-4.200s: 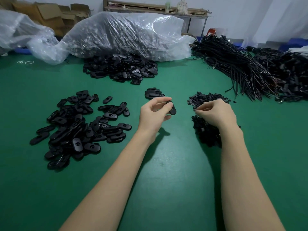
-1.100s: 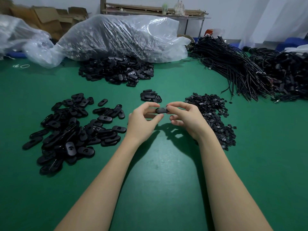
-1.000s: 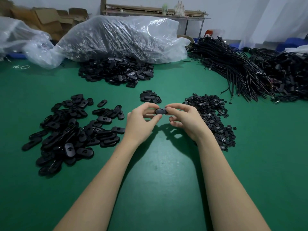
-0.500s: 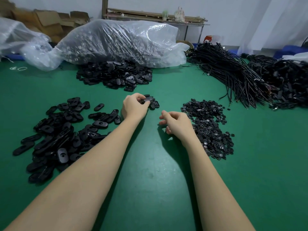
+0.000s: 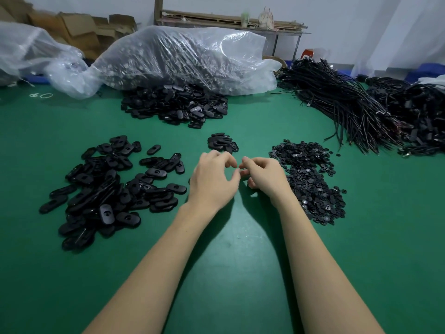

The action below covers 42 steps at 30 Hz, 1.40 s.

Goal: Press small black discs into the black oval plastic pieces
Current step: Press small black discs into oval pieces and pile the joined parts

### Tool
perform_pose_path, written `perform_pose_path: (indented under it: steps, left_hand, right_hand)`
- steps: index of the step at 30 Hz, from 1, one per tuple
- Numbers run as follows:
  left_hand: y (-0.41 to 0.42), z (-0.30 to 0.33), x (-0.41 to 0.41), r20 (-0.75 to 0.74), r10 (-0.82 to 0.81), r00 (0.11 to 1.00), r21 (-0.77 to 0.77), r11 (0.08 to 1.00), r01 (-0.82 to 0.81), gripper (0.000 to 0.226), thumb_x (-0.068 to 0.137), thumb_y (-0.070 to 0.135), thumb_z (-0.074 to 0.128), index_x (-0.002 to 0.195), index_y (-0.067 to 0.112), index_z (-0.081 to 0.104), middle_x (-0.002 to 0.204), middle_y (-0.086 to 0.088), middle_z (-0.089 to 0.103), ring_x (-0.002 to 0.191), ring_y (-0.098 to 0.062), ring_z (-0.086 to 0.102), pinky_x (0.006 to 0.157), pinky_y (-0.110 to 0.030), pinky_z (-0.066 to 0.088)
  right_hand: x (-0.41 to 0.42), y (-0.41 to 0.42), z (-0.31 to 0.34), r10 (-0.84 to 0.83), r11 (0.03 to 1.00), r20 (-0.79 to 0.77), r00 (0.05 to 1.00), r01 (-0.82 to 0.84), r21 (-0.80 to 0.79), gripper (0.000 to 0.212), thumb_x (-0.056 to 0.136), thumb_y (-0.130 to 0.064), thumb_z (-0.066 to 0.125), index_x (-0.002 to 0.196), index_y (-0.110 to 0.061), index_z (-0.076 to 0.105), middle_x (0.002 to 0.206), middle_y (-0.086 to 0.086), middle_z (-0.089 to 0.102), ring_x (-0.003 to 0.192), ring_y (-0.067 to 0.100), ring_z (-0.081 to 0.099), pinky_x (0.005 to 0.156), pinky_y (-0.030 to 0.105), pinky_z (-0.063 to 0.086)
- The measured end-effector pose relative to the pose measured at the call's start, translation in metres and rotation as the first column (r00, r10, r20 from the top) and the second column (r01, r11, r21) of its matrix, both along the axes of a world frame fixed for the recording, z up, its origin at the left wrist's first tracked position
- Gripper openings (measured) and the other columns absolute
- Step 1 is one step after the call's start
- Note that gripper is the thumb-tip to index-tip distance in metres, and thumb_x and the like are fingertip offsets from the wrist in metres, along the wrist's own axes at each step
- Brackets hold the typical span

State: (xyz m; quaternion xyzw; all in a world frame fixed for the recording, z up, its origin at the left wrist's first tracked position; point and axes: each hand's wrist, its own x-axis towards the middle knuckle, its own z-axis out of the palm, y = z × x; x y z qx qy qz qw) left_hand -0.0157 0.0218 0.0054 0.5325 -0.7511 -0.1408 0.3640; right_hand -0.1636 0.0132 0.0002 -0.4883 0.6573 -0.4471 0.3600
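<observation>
Looks like a small factory assembly bench, not a home. Big green work mat (image 5: 228,273) covered in bulk parts: heaps of black oval pieces (image 5: 108,189), a mound of little discs (image 5: 310,179), thick bundles of black cables (image 5: 342,104) off to the right. Huge clear plastic bag (image 5: 187,56) stuffed with more parts at the back, flattened cardboard boxes (image 5: 79,27) behind it, plus a rough shelf (image 5: 228,20) against a plain white wall.
</observation>
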Motion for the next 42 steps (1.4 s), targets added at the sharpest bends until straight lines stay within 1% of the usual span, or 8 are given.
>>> perform_pose_path:
  steps: [4,7,15,18,24,33,38,42]
  left_hand:
    - [-0.004,0.017,0.011,0.407,0.141,0.902,0.126,0.97,-0.208,0.03,0.094,0.03,0.061,0.121,0.018,0.055,0.127,-0.008,0.048,0.123,-0.028,0.041,0.097,-0.04,0.038]
    - [-0.001,0.023,0.01,0.526,0.112,0.843,0.276,0.915,-0.293,0.034,0.093,0.023,0.058,0.124,0.013,0.047,0.133,-0.015,0.04,0.127,-0.036,0.035,0.098,-0.044,0.037]
    - [-0.001,0.029,0.008,0.298,0.039,0.954,0.353,0.924,-0.148,0.033,0.085,-0.004,0.057,0.114,0.012,0.054,0.121,-0.01,0.044,0.104,-0.029,0.048,0.068,-0.031,0.037]
    - [-0.002,0.029,0.011,0.24,0.032,0.97,0.358,0.926,-0.119,0.035,0.082,-0.008,0.053,0.11,0.013,0.057,0.113,-0.008,0.054,0.096,-0.027,0.056,0.056,-0.031,0.04]
    - [-0.001,0.026,0.01,0.047,0.011,0.999,0.265,0.964,-0.023,0.031,0.086,-0.007,0.048,0.098,0.017,0.064,0.105,-0.004,0.065,0.089,-0.024,0.065,0.079,-0.043,0.059]
    - [-0.007,0.02,0.01,0.102,-0.035,0.994,0.252,0.968,0.008,0.033,0.087,-0.007,0.048,0.101,0.018,0.065,0.108,-0.004,0.063,0.092,-0.022,0.064,0.079,-0.044,0.06]
    - [-0.006,0.018,0.005,-0.267,-0.037,0.963,0.231,0.968,0.101,0.025,0.089,-0.001,0.06,0.089,0.022,0.072,0.093,0.008,0.073,0.088,-0.005,0.069,0.076,-0.007,0.05]
    - [-0.006,0.013,-0.001,-0.554,0.001,0.833,0.324,0.922,0.214,0.021,0.09,0.0,0.068,0.091,0.021,0.073,0.094,0.005,0.075,0.084,0.0,0.069,0.071,-0.009,0.048]
  right_hand:
    - [0.001,0.0,0.0,-0.004,1.0,0.027,1.0,0.004,0.014,0.028,0.097,-0.037,0.06,0.084,-0.016,0.075,0.072,-0.003,0.076,0.045,0.009,0.052,0.066,0.029,0.048]
    - [0.001,0.0,0.0,-0.009,1.0,0.019,1.0,0.008,0.014,0.029,0.098,-0.036,0.06,0.084,-0.016,0.075,0.073,-0.003,0.077,0.044,0.009,0.052,0.065,0.029,0.048]
    - [0.001,0.005,0.006,0.019,1.0,0.023,1.0,-0.019,0.01,0.026,0.099,-0.032,0.06,0.085,-0.015,0.074,0.076,-0.001,0.075,0.046,0.009,0.053,0.057,0.024,0.049]
    - [-0.008,0.008,0.016,-0.048,0.997,-0.193,0.98,0.034,-0.076,0.022,0.097,-0.034,0.06,0.085,-0.025,0.075,0.074,-0.013,0.076,0.062,0.007,0.066,0.065,0.027,0.054]
    - [-0.043,0.02,0.024,-0.139,0.986,-0.523,0.841,0.168,0.007,0.022,0.096,-0.034,0.053,0.101,-0.03,0.075,0.096,-0.008,0.077,0.1,0.02,0.067,0.089,0.036,0.053]
    - [-0.064,0.029,0.029,-0.182,0.968,-0.602,0.778,0.248,0.029,0.027,0.094,-0.024,0.05,0.1,-0.033,0.075,0.083,-0.01,0.071,0.081,0.018,0.064,0.066,0.029,0.043]
    - [-0.065,0.031,0.028,-0.168,0.957,-0.622,0.765,0.279,0.085,0.015,0.091,-0.031,0.064,0.098,-0.035,0.077,0.096,-0.009,0.074,0.092,0.019,0.063,0.073,0.028,0.043]
    - [-0.058,0.028,0.026,-0.193,0.943,-0.603,0.774,0.317,0.104,0.013,0.088,-0.038,0.073,0.099,-0.034,0.079,0.096,-0.006,0.075,0.096,0.02,0.067,0.076,0.029,0.046]
